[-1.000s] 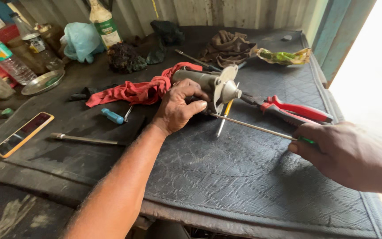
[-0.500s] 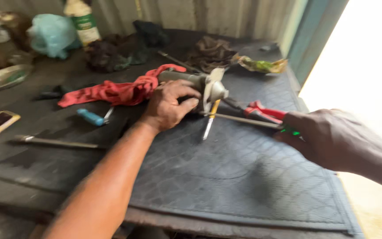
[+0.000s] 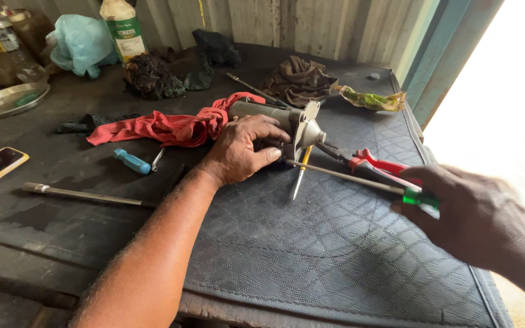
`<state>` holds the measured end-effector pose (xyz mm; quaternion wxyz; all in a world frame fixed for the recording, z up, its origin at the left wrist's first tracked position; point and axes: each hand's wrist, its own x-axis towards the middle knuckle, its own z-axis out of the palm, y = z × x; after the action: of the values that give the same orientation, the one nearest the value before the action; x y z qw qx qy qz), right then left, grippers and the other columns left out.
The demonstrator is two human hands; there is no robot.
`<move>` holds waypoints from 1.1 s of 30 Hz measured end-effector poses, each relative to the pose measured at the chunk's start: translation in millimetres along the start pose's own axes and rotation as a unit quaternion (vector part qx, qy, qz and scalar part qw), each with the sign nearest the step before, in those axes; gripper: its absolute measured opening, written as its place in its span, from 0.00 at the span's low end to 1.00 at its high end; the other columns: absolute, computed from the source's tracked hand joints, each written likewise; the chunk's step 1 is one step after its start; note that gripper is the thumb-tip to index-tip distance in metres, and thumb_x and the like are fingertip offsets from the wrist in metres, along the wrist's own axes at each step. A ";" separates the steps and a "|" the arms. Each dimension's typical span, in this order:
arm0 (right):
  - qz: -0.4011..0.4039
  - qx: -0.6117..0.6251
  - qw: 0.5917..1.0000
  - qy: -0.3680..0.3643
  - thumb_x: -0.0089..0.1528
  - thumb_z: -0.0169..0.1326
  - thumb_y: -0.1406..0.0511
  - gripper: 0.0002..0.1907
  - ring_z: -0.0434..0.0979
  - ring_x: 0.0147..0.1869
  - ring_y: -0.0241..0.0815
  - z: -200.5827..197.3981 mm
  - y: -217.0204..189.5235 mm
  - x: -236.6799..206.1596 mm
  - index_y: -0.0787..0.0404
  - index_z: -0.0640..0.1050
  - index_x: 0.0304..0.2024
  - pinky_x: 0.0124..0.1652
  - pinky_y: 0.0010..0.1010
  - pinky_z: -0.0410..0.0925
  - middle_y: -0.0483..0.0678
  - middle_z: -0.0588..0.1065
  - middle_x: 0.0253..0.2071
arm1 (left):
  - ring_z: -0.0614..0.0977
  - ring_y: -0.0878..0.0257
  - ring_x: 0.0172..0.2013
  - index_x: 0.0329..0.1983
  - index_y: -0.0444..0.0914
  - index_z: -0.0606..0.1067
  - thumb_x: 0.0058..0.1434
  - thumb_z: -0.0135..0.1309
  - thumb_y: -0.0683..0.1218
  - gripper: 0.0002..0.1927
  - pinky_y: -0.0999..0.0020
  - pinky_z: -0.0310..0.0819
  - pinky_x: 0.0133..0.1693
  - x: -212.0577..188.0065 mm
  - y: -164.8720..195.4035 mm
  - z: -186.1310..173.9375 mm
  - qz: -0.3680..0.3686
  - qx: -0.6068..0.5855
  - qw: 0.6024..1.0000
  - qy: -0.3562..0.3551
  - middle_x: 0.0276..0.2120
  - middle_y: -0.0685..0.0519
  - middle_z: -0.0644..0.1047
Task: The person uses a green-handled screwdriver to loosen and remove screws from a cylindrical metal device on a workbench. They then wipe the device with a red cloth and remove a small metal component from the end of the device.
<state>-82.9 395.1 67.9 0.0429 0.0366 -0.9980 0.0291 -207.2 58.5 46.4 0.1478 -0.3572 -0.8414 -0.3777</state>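
the left hand (image 3: pixel 238 152) clasps the grey motor housing (image 3: pixel 277 121) lying on the surface (image 3: pixel 311 255) while the right hand (image 3: pixel 478 215), fist closed, holds the long green-handled screwdriver (image 3: pixel 360 179) to its flange, seemingly mid-job, housing not yet opened.

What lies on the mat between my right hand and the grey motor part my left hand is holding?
In the head view, the long screwdriver shaft spans from the right hand to the grey motor part; red-handled pliers lie just behind it.

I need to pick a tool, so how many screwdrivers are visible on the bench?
3: green-handled long screwdriver in the right hand; yellow-handled screwdriver under the grey metal motor; blue-handled stubby screwdriver beside the red rag. Others may be hidden.
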 end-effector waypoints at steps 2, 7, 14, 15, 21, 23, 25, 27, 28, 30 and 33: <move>0.060 -0.044 0.991 -0.114 0.65 0.52 0.46 0.22 0.84 0.31 0.38 -1.9 -6.2 -0.9 0.38 0.77 0.60 0.34 0.31 0.75 0.41 0.81 0.33 | 0.84 0.57 0.51 0.49 0.42 0.80 0.52 0.61 0.45 0.19 0.64 0.78 0.54 -0.3 2.1 -2.1 -0.043 -0.035 0.998 -0.015 0.50 0.51 0.81; -0.027 0.014 0.999 0.013 0.62 0.55 0.49 0.17 0.82 0.33 0.40 -0.6 2.9 -7.3 0.43 0.83 0.49 0.37 0.34 0.75 0.42 0.81 0.30 | 0.81 0.54 0.54 0.53 0.39 0.77 0.49 0.63 0.43 0.24 0.61 0.74 0.58 -0.8 0.8 -13.2 0.009 0.054 0.998 -0.016 0.50 0.50 0.81; -0.037 0.050 0.996 0.065 0.58 0.60 0.50 0.22 0.83 0.36 0.41 3.3 6.4 -15.4 0.48 0.78 0.52 0.38 0.36 0.75 0.43 0.80 0.35 | 0.76 0.50 0.57 0.52 0.41 0.75 0.41 0.67 0.41 0.30 0.58 0.69 0.60 -13.9 -0.7 -25.7 0.000 0.144 0.989 -0.026 0.52 0.49 0.76; 0.040 0.074 0.996 -0.005 0.57 0.61 0.50 0.25 0.84 0.36 0.40 3.3 4.6 -15.2 0.46 0.77 0.56 0.39 0.35 0.76 0.41 0.81 0.36 | 0.76 0.51 0.57 0.51 0.41 0.75 0.41 0.67 0.40 0.30 0.59 0.70 0.59 -14.5 -0.2 -26.0 -0.014 0.154 0.988 -0.022 0.51 0.50 0.76; 0.011 0.002 0.999 -0.044 0.67 0.54 0.52 0.12 0.84 0.33 0.39 6.1 4.5 -15.4 0.47 0.82 0.46 0.39 0.32 0.77 0.43 0.82 0.33 | 0.78 0.50 0.54 0.50 0.42 0.75 0.42 0.69 0.41 0.29 0.57 0.71 0.57 -17.2 -0.9 -24.7 0.003 0.170 0.985 -0.010 0.47 0.51 0.78; -0.118 -0.008 0.989 0.084 0.62 0.58 0.51 0.15 0.81 0.33 0.41 7.3 8.7 -17.4 0.50 0.81 0.45 0.38 0.36 0.75 0.43 0.80 0.32 | 0.79 0.50 0.53 0.50 0.42 0.75 0.42 0.69 0.41 0.29 0.57 0.71 0.56 -17.6 -2.8 -26.8 0.008 0.168 0.986 -0.017 0.47 0.50 0.79; -0.193 -0.016 0.967 0.168 0.59 0.59 0.52 0.16 0.80 0.33 0.42 8.6 10.4 -19.3 0.52 0.81 0.44 0.37 0.37 0.74 0.44 0.80 0.33 | 0.79 0.50 0.53 0.50 0.42 0.76 0.42 0.69 0.42 0.29 0.57 0.71 0.55 -17.3 -3.9 -28.7 0.010 0.166 0.986 -0.021 0.47 0.50 0.79; -0.210 -0.022 0.955 0.209 0.57 0.59 0.54 0.15 0.81 0.34 0.43 8.4 9.2 -21.6 0.54 0.81 0.42 0.37 0.37 0.74 0.45 0.80 0.34 | 0.80 0.51 0.52 0.50 0.43 0.76 0.41 0.69 0.42 0.29 0.58 0.72 0.55 -16.4 -3.4 -29.2 0.009 0.161 0.987 -0.024 0.47 0.51 0.80; -0.151 -0.005 0.977 0.148 0.58 0.59 0.53 0.17 0.81 0.34 0.41 8.0 7.6 -22.5 0.51 0.80 0.45 0.37 0.35 0.75 0.43 0.80 0.35 | 0.80 0.51 0.52 0.50 0.43 0.76 0.41 0.69 0.42 0.29 0.58 0.72 0.55 -16.2 -2.5 -29.1 0.000 0.160 0.987 -0.025 0.47 0.51 0.80; -0.028 0.030 0.999 0.025 0.58 0.61 0.50 0.21 0.81 0.34 0.37 6.7 2.6 -22.6 0.46 0.80 0.52 0.37 0.30 0.77 0.39 0.80 0.38 | 0.80 0.51 0.52 0.49 0.43 0.76 0.40 0.70 0.43 0.29 0.57 0.72 0.54 -15.7 -0.2 -28.7 -0.018 0.160 0.987 -0.029 0.47 0.52 0.80; 0.008 0.014 0.998 -0.063 0.60 0.61 0.49 0.17 0.86 0.38 0.40 4.0 -1.5 -22.1 0.42 0.82 0.49 0.44 0.34 0.77 0.41 0.81 0.38 | 0.79 0.50 0.52 0.48 0.43 0.76 0.40 0.70 0.43 0.28 0.55 0.71 0.54 -16.3 3.6 -25.9 0.006 0.182 0.983 -0.016 0.46 0.52 0.79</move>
<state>-61.2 395.0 62.1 -0.0211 0.0311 -0.9985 0.0406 -193.7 32.9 57.3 0.1991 -0.3354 -0.8962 -0.2115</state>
